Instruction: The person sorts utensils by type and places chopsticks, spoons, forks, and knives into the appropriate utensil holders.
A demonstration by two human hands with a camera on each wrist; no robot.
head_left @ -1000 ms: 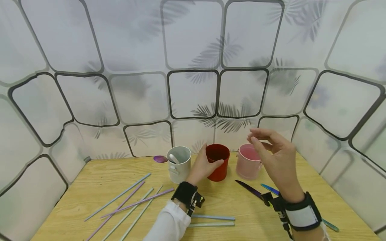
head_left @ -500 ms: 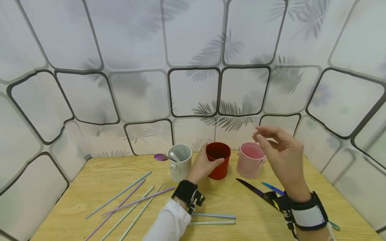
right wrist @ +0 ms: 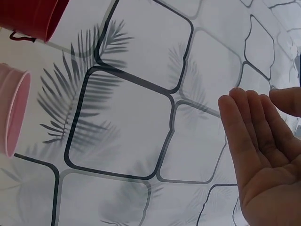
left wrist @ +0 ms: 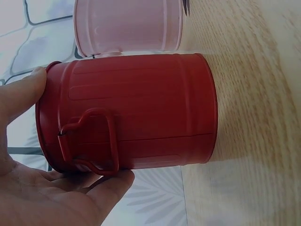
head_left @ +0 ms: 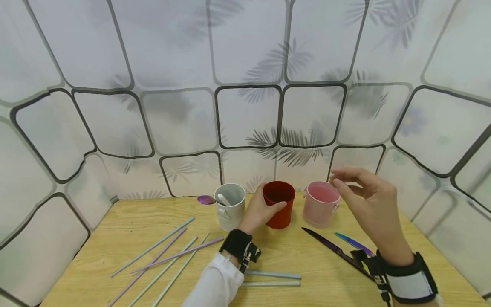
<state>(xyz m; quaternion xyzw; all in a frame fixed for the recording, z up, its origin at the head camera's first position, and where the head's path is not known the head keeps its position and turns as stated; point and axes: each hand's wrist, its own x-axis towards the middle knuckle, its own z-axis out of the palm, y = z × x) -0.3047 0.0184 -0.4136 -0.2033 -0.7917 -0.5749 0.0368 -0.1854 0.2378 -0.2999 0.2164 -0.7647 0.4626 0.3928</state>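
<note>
Near the back of the table, my left hand [head_left: 258,213] grips a small red metal bucket [head_left: 283,218]. In the left wrist view, its thumb lies at the rim and its fingers wrap the side by the wire handle of the red bucket [left wrist: 155,108]. A pink bucket [head_left: 317,212] stands to the right of it. Raised in the air at the right is my right hand [head_left: 374,204], its fingers loosely bent with nothing in them. The right wrist view shows the palm of the right hand [right wrist: 263,160] bare, thumb apart from the fingers.
A white bucket [head_left: 230,218] holds a purple spoon [head_left: 206,200] and a white-handled piece. Several thin sticks [head_left: 153,247] cross at the left; two more [head_left: 274,275] lie at the front. A dark knife [head_left: 326,242] and a blue-purple utensil [head_left: 353,243] lie right. Patterned fabric walls surround the table.
My right hand has drifted right and slightly down, uncovering more of the pink bucket, the knife and the blue-purple utensil. My left hand stays on the red bucket.
</note>
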